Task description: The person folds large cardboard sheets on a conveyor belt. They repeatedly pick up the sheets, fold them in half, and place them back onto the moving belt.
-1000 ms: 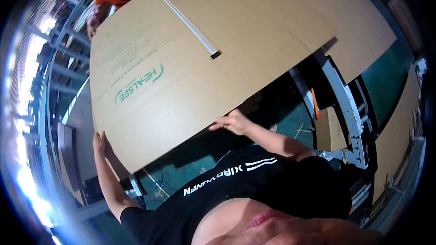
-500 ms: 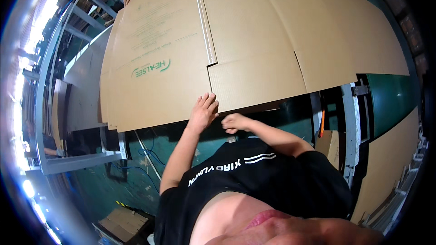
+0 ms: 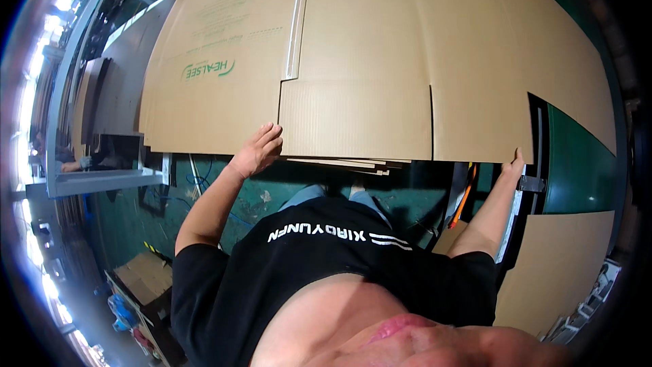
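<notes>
A large flat brown cardboard carton blank (image 3: 360, 119) with green print on its left panel spreads out ahead of me, creased and slotted. My left hand (image 3: 259, 151) lies at its near edge beside a slot, fingers stretched over the top face; the thumb is hidden. At the near right corner, my right hand (image 3: 515, 163) pinches the board, thumb on top and the other fingers out of sight underneath. Layered cardboard edges (image 3: 370, 164) show under the near edge, between my hands.
Left stands a grey metal frame (image 3: 112, 183). A green surface (image 3: 581, 163) and another cardboard sheet (image 3: 557, 265) lie to the right. Orange cable (image 3: 464, 197) hangs below the board. Behind me at lower left is a box (image 3: 142, 278). Another person's hand (image 3: 75, 165) shows far left.
My right hand has moved from beside the left hand out to the board's right corner and taken hold. The board's near edge now runs straighter across the view. My left hand stays by the slot.
</notes>
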A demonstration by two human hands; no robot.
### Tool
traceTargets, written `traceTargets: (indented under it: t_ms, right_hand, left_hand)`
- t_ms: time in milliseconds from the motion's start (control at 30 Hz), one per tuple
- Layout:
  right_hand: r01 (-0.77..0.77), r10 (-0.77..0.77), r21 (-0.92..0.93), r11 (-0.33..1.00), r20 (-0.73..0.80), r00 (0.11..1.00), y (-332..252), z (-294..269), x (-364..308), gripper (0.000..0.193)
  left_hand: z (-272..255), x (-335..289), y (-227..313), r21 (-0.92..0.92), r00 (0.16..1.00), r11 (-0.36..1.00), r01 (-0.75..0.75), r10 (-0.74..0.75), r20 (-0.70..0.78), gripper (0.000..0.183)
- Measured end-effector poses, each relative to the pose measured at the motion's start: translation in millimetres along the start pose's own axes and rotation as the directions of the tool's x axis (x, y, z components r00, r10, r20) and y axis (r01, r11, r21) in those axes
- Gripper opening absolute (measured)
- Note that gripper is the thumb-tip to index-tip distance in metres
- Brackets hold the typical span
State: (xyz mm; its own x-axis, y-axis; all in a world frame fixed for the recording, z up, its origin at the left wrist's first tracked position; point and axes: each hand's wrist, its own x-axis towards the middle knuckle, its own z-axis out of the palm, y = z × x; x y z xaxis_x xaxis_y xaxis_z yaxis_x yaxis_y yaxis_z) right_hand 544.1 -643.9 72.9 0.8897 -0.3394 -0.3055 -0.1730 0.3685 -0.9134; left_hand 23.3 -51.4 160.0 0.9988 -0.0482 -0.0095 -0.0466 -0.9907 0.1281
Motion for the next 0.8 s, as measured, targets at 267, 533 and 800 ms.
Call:
traceTargets:
  t_ms: [267, 533, 800]
  right_hand:
    - [0.717, -0.683, -0.001, 0.698, 0.3, 0.666, -141.6, 117.1, -218.4, 0.038]
    - [0.889, -0.338, 0.39, 0.241, 0.892, -0.3, -32.7, 230.3, -466.2, 0.021]
    - [0.939, 0.229, 0.338, 0.067, 0.911, -0.344, 146.1, 238.9, -499.5, 0.032]
  left_hand:
    - [4.4, -14.1, -5.0, -0.119, 0.997, 0.992, 0.036, -0.044, -0.068, 0.049]
    - [18.0, -18.3, -20.9, -0.04, 0.985, 0.999, -0.024, 0.017, -0.17, 0.049]
    - [27.7, -22.0, -26.3, -0.161, 0.955, 0.987, -0.022, -0.027, -0.294, 0.054]
